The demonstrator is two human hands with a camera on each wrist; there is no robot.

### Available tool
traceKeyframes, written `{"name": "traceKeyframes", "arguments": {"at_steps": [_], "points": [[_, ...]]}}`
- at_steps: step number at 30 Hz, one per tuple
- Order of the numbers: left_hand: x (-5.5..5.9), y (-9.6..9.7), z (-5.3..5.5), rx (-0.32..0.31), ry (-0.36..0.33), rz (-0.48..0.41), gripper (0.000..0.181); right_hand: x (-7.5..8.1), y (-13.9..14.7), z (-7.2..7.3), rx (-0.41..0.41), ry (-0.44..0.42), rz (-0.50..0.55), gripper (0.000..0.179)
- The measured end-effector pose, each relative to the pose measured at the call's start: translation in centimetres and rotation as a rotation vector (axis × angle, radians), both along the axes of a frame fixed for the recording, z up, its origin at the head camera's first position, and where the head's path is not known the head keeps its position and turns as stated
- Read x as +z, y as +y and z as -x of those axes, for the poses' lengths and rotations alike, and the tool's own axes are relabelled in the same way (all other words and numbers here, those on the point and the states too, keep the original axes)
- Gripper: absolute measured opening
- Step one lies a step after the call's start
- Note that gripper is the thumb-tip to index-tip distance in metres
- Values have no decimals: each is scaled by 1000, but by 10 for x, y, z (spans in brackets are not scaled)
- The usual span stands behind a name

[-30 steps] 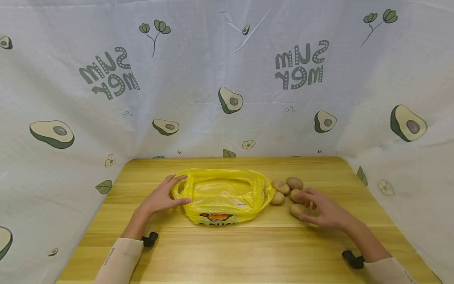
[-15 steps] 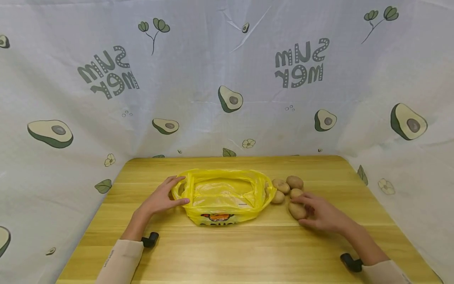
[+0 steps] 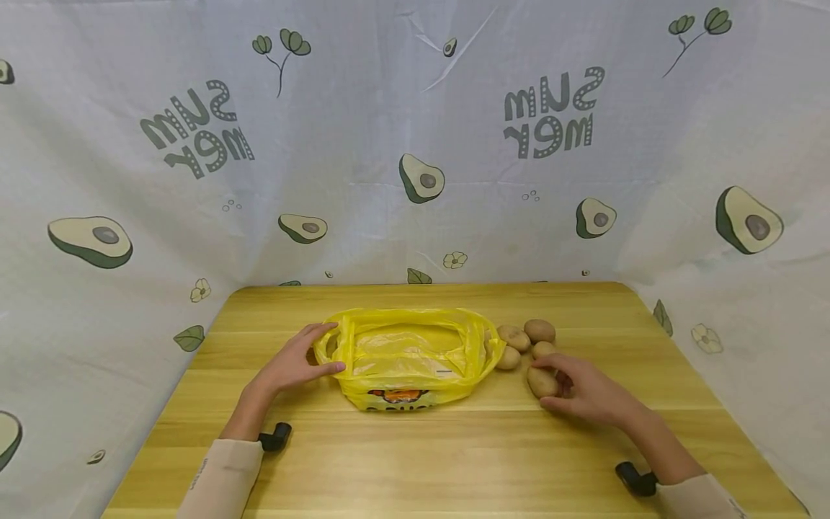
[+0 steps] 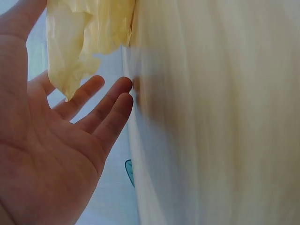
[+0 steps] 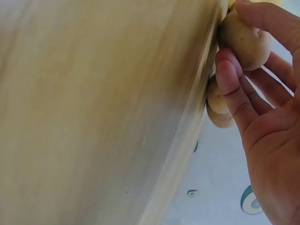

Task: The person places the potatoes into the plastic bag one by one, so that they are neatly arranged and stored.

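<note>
A yellow plastic bag (image 3: 408, 390) with printed lettering stands on the wooden table, its mouth spread wide. At the bag's left side is my left hand (image 3: 288, 365), thumb and fingers extended around the handle part; in the left wrist view, the yellow plastic (image 4: 96, 28) hangs between them. My right hand (image 3: 586, 391) grips the front potato (image 3: 541, 382) between thumb and fingers. The right wrist view has this potato (image 5: 246, 44) at the fingertips. Several other potatoes (image 3: 539, 331) lie in a cluster between the bag and the right hand.
The light wooden table (image 3: 415, 468) has rounded back corners. A white curtain (image 3: 363, 130) printed with avocados surrounds its back and sides. Black wrist mounts (image 3: 275, 437) sit at both forearms.
My right hand has moved slightly left and closed its fingers round the front potato, which turned a little. The left hand has stayed at the bag's left edge.
</note>
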State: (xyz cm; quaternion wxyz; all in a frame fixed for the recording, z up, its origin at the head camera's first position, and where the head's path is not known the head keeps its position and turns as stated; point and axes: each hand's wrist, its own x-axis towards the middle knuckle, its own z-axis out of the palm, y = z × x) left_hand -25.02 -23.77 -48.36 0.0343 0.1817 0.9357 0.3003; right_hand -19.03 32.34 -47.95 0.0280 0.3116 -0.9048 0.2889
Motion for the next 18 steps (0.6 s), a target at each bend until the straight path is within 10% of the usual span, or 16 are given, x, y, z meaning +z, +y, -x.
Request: {"name": "traceKeyframes", "arguments": {"at_steps": [18], "points": [[1, 1, 1, -15, 4, -63, 80, 10, -23, 5, -204, -43, 138, 57]]}}
